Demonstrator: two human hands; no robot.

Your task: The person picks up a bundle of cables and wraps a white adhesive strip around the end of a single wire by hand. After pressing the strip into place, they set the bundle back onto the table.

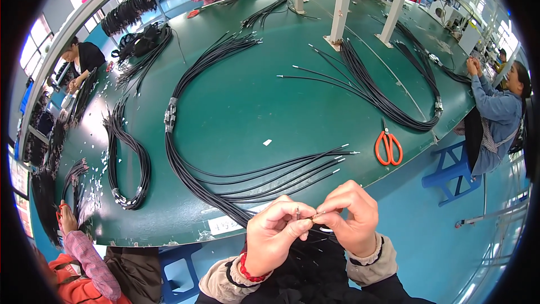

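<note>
Left hand [274,237], right hand [355,218] nearly meeting, both pinched; whether fingertips touch, unclear.

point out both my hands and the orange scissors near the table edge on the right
Left hand [270,238]: head view, middle of the hand.
Right hand [355,218]: head view, middle of the hand.
Orange scissors [386,133]: head view, where the handles meet.

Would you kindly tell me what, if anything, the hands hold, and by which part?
The left hand and right hand pinch a small brownish piece, possibly a wire end; which part is unclear.
</note>
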